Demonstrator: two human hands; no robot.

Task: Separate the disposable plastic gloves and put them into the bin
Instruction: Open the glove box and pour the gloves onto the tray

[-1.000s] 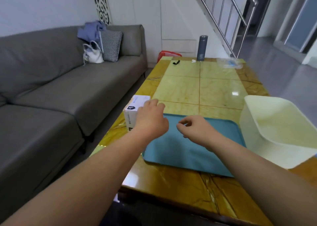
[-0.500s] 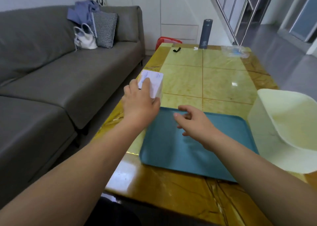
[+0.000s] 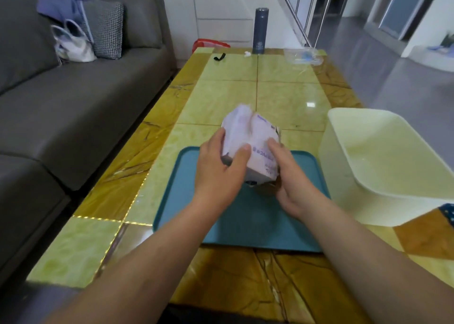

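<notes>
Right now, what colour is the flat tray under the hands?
The flat plastic tray is teal, head view.

Sofa: long grey fabric sofa (image 3: 73, 97), well left of the left hand (image 3: 218, 173).
Cushion: checked grey cushion (image 3: 105, 31) at its far end, beside a white handbag (image 3: 73, 47).
Table: glossy yellow-green and brown stone-patterned table (image 3: 233, 97) beneath both hands (a light glare (image 3: 310, 105) lies beyond the right hand (image 3: 294, 188)).
Floor: shiny grey floor (image 3: 393, 83), far right of the right hand.
Stairs: metal stair railing (image 3: 301, 32), far beyond the hands.
</notes>
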